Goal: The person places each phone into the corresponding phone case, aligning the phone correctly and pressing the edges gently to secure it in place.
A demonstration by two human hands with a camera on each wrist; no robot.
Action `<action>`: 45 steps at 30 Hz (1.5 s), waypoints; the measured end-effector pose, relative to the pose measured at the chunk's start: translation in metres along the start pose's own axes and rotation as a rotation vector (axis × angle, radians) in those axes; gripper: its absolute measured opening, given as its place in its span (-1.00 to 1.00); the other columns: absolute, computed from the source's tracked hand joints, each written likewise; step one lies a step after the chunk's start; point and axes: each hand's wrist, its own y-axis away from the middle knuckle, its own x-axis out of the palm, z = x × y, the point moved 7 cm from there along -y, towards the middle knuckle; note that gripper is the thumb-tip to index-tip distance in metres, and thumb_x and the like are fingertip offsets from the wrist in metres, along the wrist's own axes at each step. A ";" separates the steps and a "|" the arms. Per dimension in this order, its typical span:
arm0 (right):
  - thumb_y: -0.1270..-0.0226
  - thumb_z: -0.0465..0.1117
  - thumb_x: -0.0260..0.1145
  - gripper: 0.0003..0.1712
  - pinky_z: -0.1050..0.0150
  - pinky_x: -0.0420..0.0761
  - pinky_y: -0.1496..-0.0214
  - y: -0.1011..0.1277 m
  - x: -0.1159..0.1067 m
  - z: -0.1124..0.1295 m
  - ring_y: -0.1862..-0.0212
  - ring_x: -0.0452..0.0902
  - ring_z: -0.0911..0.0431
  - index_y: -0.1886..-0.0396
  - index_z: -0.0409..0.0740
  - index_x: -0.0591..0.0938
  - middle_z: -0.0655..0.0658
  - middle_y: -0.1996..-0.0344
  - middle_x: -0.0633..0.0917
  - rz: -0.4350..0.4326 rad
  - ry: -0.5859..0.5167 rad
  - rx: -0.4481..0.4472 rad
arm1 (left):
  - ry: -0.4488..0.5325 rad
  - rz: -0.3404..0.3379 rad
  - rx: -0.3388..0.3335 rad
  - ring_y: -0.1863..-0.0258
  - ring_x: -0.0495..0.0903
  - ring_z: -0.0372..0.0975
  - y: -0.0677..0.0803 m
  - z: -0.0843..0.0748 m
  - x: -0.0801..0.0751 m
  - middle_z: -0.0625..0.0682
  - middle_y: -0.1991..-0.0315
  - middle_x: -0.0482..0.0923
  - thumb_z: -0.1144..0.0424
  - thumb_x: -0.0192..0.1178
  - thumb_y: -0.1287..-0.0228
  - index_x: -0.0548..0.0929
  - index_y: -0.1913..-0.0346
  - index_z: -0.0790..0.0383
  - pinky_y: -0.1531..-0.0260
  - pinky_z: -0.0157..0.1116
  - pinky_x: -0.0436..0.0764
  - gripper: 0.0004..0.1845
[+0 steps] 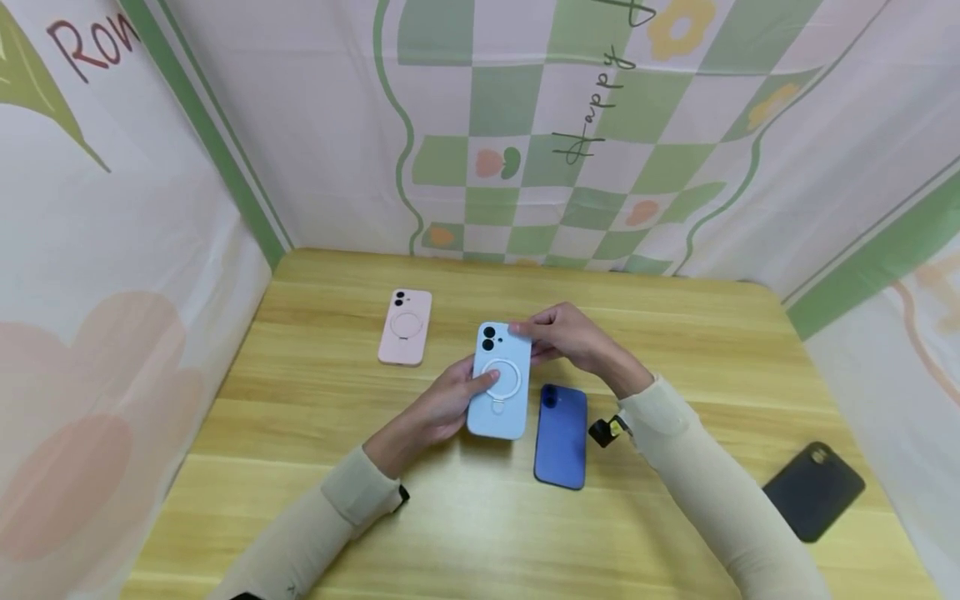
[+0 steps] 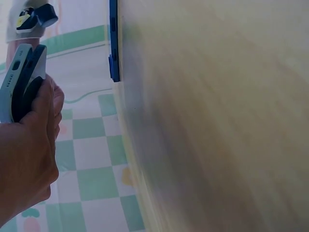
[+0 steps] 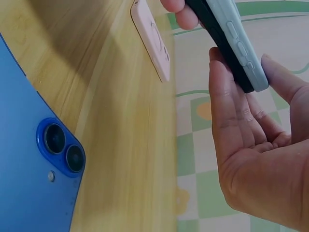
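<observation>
Centre of the head view, the pale blue case point(image 1: 501, 382) is up off the table point(image 1: 300, 500), a dark phone seated inside it. Left hand point(image 1: 442, 408) grips its lower half, thumb on the ring; right hand point(image 1: 570, 337) pinches the top edge. It looks light, soft and bendy at the rim, so the corners and long edges seem the best hold. Count: one blue phone point(image 1: 561, 435) just right, one pink case point(image 1: 406, 327) upper left, one black case point(image 1: 813, 490) lower right.
</observation>
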 end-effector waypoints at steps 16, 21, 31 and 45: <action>-0.62 -0.19 0.31 -0.64 0.15 0.85 0.18 0.001 0.003 -0.003 0.36 0.79 0.08 -0.04 -0.47 0.73 -0.14 0.36 0.84 0.007 -0.087 -0.035 | 0.001 -0.002 -0.005 -0.41 0.50 0.10 0.003 0.000 0.000 0.28 -0.44 0.45 0.31 -0.07 -0.72 0.10 -0.68 0.24 -0.35 -0.01 0.60 -0.40; -0.62 -0.20 0.30 -0.69 0.19 0.84 0.21 0.001 0.003 -0.002 0.36 0.79 0.08 0.02 -0.42 0.76 -0.14 0.37 0.84 0.005 -0.100 -0.040 | 0.007 -0.011 -0.011 -0.42 0.50 0.08 0.003 0.000 0.000 0.25 -0.44 0.46 0.30 -0.06 -0.72 0.11 -0.68 0.22 -0.37 -0.01 0.58 -0.40; -0.62 -0.23 0.29 -0.75 0.13 0.85 0.19 0.001 0.003 -0.004 0.38 0.78 0.09 0.15 -0.30 0.81 -0.14 0.38 0.84 0.005 -0.108 -0.050 | -0.002 -0.012 -0.012 -0.39 0.53 0.06 0.005 -0.001 0.000 0.26 -0.42 0.48 0.29 -0.04 -0.71 0.12 -0.68 0.20 -0.36 -0.02 0.60 -0.40; -0.63 -0.32 0.25 -0.74 0.26 0.81 0.36 0.001 0.008 -0.005 0.44 0.77 0.11 0.22 -0.34 0.80 -0.13 0.43 0.82 -0.001 -0.193 -0.111 | 0.000 -0.007 -0.008 -0.36 0.56 0.08 0.005 -0.001 0.001 0.28 -0.40 0.50 0.31 -0.06 -0.72 0.12 -0.67 0.23 -0.31 -0.02 0.64 -0.40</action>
